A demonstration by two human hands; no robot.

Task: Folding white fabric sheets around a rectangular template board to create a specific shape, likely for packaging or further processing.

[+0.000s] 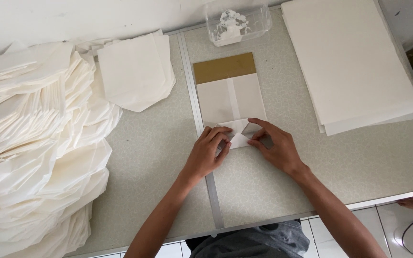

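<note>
1. A cream paper sheet folded into a flat rectangular bag shape (230, 102) lies in the middle of the pale speckled table (359, 162). Its long axis runs from near to far, and a brown card rectangle (224, 68) shows at its far end.
2. Both hands work at the near end of this folded paper. The left hand (208, 154) comes in from the near left, its fingers curled and pressing down on the left corner of the small white fold (235, 134).
3. The right hand (276, 147) comes in from the near right, with thumb and forefinger closed in a narrow pinch on the greyish flap (251, 130) at the right corner.
4. The paper stretches away from the fingertips toward the far side. Both hands are equally close to it, touching the near edge on either side of its centre line.
5. A metal strip (199, 124) set into the table runs from near to far just beside the paper's left edge and passes under the left hand.
6. A heap of folded cream bags (34, 143) fills the left side, and a stack of flat cream sheets (350, 62) lies far right. A clear plastic tub holding white paste (235, 24) sits just beyond the brown card.
7. The undersides of the fingers and the crease beneath them are hidden. The heap is cut off at the left edge of the view.
</note>
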